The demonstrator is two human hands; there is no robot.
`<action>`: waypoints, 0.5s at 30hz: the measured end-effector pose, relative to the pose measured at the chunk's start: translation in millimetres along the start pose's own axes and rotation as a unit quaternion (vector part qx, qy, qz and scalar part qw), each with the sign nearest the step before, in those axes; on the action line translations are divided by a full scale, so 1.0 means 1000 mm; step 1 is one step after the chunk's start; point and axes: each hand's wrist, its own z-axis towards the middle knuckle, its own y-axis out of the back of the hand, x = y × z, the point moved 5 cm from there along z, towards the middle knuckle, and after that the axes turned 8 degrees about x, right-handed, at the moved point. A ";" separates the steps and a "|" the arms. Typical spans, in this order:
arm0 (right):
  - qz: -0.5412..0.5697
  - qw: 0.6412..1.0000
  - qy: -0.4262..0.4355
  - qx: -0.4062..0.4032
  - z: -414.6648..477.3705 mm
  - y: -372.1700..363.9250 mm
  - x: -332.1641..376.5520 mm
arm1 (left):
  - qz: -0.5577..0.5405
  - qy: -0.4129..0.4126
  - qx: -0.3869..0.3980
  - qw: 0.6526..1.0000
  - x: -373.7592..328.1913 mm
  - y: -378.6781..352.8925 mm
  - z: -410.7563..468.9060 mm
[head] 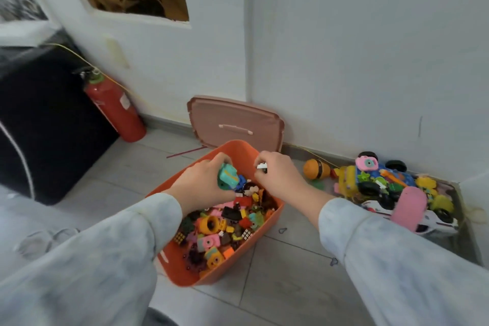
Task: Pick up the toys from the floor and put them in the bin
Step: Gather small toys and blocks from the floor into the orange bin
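Note:
An orange bin (182, 264) stands on the tiled floor, filled with several small colourful toys. Both hands hover over its far end. My left hand (203, 182) grips a teal toy camera (228, 177) with a blue piece beside it. My right hand (277, 173) pinches a small white brick (262, 166) between its fingertips. A heap of toys (383, 185) lies on the floor to the right, against the wall: a pink toy camera (366, 163), a white toy car (434, 222), a pink oval piece (408, 208) and an orange ball-shaped toy (316, 169).
The bin's pink lid (235, 124) leans against the wall behind it. A red fire extinguisher (115, 108) stands at the left by a black object (47, 124). A thin red stick (185, 152) lies on the grey floor tiles.

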 end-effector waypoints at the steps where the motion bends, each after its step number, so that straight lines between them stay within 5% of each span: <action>1: 0.001 1.000 0.002 0.014 0.001 -0.009 0.003 | 0.003 0.003 0.016 1.000 0.007 -0.005 -0.002; 9: -0.037 0.991 0.048 0.123 -0.001 -0.070 0.006 | 0.033 0.044 0.107 0.993 0.058 -0.028 -0.014; 15: 0.043 0.968 0.004 0.248 -0.006 -0.087 0.015 | 0.045 0.084 0.200 0.975 0.079 -0.046 -0.020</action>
